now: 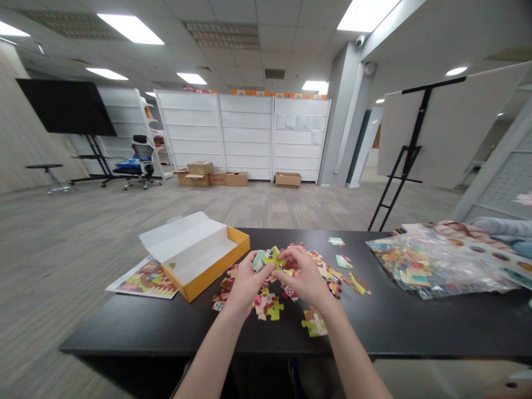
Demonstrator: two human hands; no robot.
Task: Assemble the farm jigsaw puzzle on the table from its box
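Observation:
Both hands are raised just over a heap of jigsaw puzzle pieces [266, 302] on the black table. My left hand [246, 278] is closed on puzzle pieces, a pale teal one [259, 259] among them; how many it holds is hidden. My right hand [306, 272] pinches the edge of a yellow-green puzzle piece [273, 256], which sits between the fingertips of both hands. Beside my right forearm lies a green and brown piece [315, 322]. To the right of the heap are a few loose pieces, including a long green and brown one [358, 284].
An open orange box [216, 271] with a white inside stands at the left on the black table [166, 332]. Under its lid lies a picture sheet [145, 280]. Clear plastic bags of pieces [432, 266] cover the right side. Beyond stands an easel-like board [409, 149].

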